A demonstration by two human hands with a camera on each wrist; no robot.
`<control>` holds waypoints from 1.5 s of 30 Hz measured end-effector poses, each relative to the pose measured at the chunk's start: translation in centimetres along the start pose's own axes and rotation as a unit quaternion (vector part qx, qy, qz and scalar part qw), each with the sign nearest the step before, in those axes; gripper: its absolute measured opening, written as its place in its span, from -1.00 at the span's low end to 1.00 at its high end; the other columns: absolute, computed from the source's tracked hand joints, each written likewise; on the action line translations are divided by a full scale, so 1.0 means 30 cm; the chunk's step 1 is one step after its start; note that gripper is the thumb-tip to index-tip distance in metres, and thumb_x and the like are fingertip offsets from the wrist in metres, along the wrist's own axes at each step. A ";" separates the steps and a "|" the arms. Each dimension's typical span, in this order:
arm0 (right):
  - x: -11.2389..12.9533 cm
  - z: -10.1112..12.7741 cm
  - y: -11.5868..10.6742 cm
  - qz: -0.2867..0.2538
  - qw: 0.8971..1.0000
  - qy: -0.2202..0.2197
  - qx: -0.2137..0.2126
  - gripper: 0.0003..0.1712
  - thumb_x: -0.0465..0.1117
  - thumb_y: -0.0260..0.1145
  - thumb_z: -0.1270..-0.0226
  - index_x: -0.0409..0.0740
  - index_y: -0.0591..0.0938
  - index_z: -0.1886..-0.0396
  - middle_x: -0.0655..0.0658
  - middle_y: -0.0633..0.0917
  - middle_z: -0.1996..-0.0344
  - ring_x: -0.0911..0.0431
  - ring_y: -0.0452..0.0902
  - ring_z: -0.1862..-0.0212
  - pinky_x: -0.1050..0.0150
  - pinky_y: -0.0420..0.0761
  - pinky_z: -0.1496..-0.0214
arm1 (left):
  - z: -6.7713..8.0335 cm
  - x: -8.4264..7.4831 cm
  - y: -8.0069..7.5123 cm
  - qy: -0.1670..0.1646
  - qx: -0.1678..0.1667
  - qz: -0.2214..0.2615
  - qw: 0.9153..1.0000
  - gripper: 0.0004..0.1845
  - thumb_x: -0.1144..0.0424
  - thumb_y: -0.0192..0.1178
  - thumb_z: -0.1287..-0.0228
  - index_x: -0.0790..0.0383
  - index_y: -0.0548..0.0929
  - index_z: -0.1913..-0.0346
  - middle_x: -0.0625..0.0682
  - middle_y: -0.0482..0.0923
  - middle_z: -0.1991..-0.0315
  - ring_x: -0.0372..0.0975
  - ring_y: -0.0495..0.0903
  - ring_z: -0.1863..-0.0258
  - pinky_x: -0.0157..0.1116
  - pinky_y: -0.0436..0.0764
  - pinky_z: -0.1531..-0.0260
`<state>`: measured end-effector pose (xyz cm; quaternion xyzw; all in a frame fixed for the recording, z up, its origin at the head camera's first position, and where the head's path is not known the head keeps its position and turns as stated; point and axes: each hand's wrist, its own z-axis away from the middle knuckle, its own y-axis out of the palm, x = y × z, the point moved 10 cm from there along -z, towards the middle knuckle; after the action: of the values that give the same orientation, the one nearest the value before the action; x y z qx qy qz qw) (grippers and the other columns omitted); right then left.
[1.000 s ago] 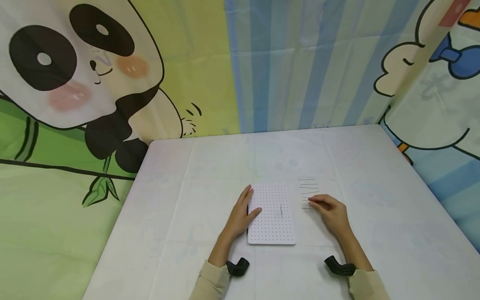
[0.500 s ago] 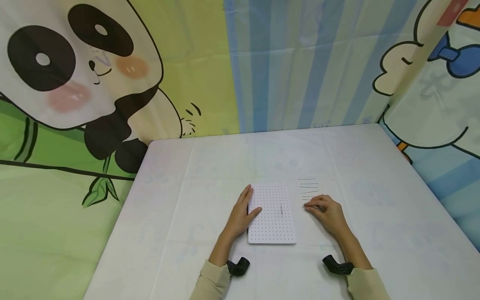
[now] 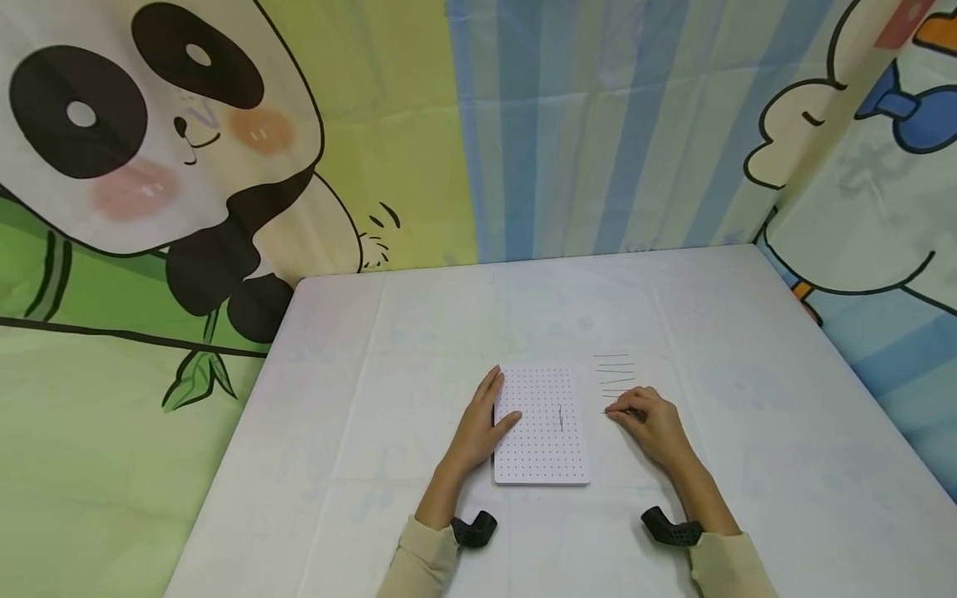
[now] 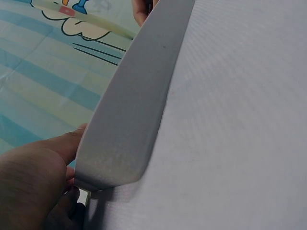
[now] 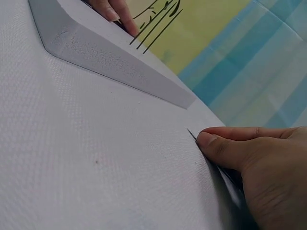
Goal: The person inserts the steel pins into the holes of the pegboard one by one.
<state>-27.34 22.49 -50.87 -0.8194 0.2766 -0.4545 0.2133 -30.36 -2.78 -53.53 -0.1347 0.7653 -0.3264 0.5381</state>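
The right hand pinches a thin pin lying flat on the table, its long axis running left-right, tip toward the dotted board just to its left. The left hand, fingers straight, rests against the board's left edge. 4 more pins lie just beyond the right hand; bare cloth lies to the right.

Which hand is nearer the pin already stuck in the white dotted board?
Left. The left hand rests on the board holding the pin; the right hand is beside it.
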 end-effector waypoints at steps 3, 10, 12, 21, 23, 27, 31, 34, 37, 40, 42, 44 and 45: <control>-0.001 -0.001 0.004 -0.001 1.000 0.000 0.005 -0.83 -0.39 0.49 0.13 -0.06 0.71 0.53 0.09 0.64 0.46 0.19 0.43 0.31 0.56 0.39 0.25 | 0.000 -0.002 -0.002 0.003 -0.002 -0.004 1.000 -0.23 0.03 0.14 -0.27 0.34 0.09 -0.40 0.06 -0.07 -0.44 -0.16 -0.03 -0.39 -0.19 0.08 -0.32; 0.001 -0.002 0.009 0.006 1.000 -0.002 0.010 -0.83 -0.40 0.47 0.10 -0.07 0.70 0.52 0.08 0.64 0.45 0.19 0.42 0.31 0.53 0.39 0.25 | -0.001 -0.005 -0.005 0.006 -0.005 -0.001 1.000 -0.23 0.04 0.16 -0.26 0.35 0.11 -0.39 0.06 -0.06 -0.44 -0.13 -0.02 -0.39 -0.17 0.10 -0.31; 0.005 -0.001 0.009 0.006 1.000 -0.001 0.012 -0.84 -0.40 0.46 0.09 -0.07 0.69 0.52 0.07 0.64 0.45 0.19 0.42 0.31 0.53 0.38 0.26 | -0.001 -0.005 -0.004 0.005 -0.004 -0.001 1.000 -0.23 0.05 0.15 -0.26 0.36 0.11 -0.39 0.07 -0.06 -0.44 -0.14 -0.02 -0.39 -0.18 0.10 -0.31; 0.018 -0.006 -0.003 -0.018 1.000 0.005 -0.014 -0.85 -0.43 0.39 -0.03 -0.13 0.66 0.41 0.06 0.64 0.41 0.21 0.48 0.30 0.60 0.41 0.26 | 0.001 0.001 0.004 -0.001 0.002 -0.001 1.000 -0.23 0.05 0.14 -0.27 0.35 0.09 -0.39 0.07 -0.07 -0.44 -0.16 -0.04 -0.39 -0.19 0.08 -0.32; 0.026 -0.013 -0.006 -0.037 0.999 0.001 -0.025 -0.85 -0.45 0.37 -0.05 -0.16 0.66 0.38 0.03 0.65 0.39 0.21 0.51 0.32 0.60 0.44 0.26 | 0.001 0.000 0.002 0.001 0.001 -0.003 1.000 -0.23 0.04 0.14 -0.27 0.36 0.09 -0.39 0.08 -0.06 -0.44 -0.16 -0.04 -0.39 -0.19 0.08 -0.32; 0.050 -0.030 -0.012 -0.068 0.997 0.019 -0.038 -0.88 -0.44 0.31 -0.14 -0.18 0.64 0.34 -0.02 0.67 0.36 0.19 0.54 0.30 0.58 0.46 0.20 | -0.002 -0.003 -0.002 0.005 0.000 -0.002 1.000 -0.23 0.05 0.15 -0.27 0.36 0.09 -0.39 0.09 -0.06 -0.44 -0.16 -0.04 -0.39 -0.20 0.07 -0.32; 0.107 -0.049 -0.027 -0.109 0.991 0.065 -0.035 -0.94 -0.44 0.24 -0.21 -0.32 0.61 0.32 -0.15 0.66 0.35 0.10 0.56 0.26 0.55 0.48 0.13 | -0.001 -0.002 -0.002 0.003 -0.001 0.000 1.000 -0.23 0.07 0.16 -0.26 0.37 0.10 -0.39 0.09 -0.06 -0.44 -0.16 -0.04 -0.39 -0.20 0.07 -0.32; 0.134 -0.061 -0.023 -0.154 0.985 0.073 -0.029 -0.93 -0.47 0.19 -0.24 -0.42 0.56 0.29 -0.27 0.63 0.40 0.00 0.56 0.32 0.47 0.54 0.18 | 0.002 -0.001 -0.002 -0.001 0.000 0.001 1.000 -0.24 0.07 0.15 -0.27 0.37 0.10 -0.39 0.07 -0.07 -0.44 -0.16 -0.04 -0.39 -0.20 0.07 -0.32; 0.140 -0.075 -0.003 -0.209 0.976 0.061 -0.028 -0.92 -0.50 0.15 -0.26 -0.48 0.52 0.27 -0.35 0.59 0.43 -0.09 0.55 0.38 0.35 0.61 0.26 | 0.001 0.001 -0.002 -0.004 0.001 0.001 1.000 -0.24 0.06 0.15 -0.27 0.35 0.10 -0.39 0.06 -0.07 -0.44 -0.18 -0.04 -0.39 -0.21 0.07 -0.32; 0.161 -0.090 0.020 -0.252 0.966 0.047 -0.025 -0.91 -0.55 0.13 -0.24 -0.53 0.49 0.27 -0.38 0.58 0.43 -0.13 0.56 0.39 0.22 0.64 0.31 | -0.001 0.001 -0.002 -0.005 0.000 0.000 1.000 -0.23 0.06 0.16 -0.26 0.34 0.09 -0.40 0.06 -0.07 -0.44 -0.19 -0.05 -0.40 -0.22 0.06 -0.32; 0.180 -0.100 0.038 -0.271 0.962 0.037 -0.017 -0.91 -0.58 0.13 -0.22 -0.56 0.48 0.27 -0.40 0.58 0.43 -0.16 0.58 0.39 0.16 0.64 0.32 | -0.002 -0.002 -0.003 -0.002 -0.001 0.000 1.000 -0.23 0.07 0.16 -0.26 0.35 0.09 -0.39 0.07 -0.06 -0.44 -0.17 -0.04 -0.39 -0.20 0.07 -0.32; 0.198 -0.107 0.059 -0.281 0.959 0.028 -0.005 -0.91 -0.60 0.14 -0.19 -0.57 0.48 0.29 -0.41 0.58 0.43 -0.19 0.59 0.40 0.12 0.63 0.33 | -0.002 -0.002 -0.002 -0.001 -0.001 0.000 1.000 -0.23 0.07 0.16 -0.26 0.35 0.09 -0.39 0.08 -0.06 -0.44 -0.16 -0.04 -0.39 -0.19 0.08 -0.32; 0.207 -0.111 0.069 -0.284 0.959 0.022 0.001 -0.91 -0.61 0.15 -0.17 -0.57 0.49 0.30 -0.42 0.58 0.44 -0.21 0.59 0.41 0.10 0.63 0.34 | -0.002 -0.003 -0.002 0.001 -0.002 0.001 1.000 -0.23 0.06 0.16 -0.26 0.36 0.09 -0.39 0.08 -0.06 -0.44 -0.15 -0.04 -0.39 -0.19 0.08 -0.32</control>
<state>-28.04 16.60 -46.57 -0.8536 0.0367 -0.5148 0.0704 -30.40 -2.77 -53.41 -0.1350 0.7666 -0.3246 0.5374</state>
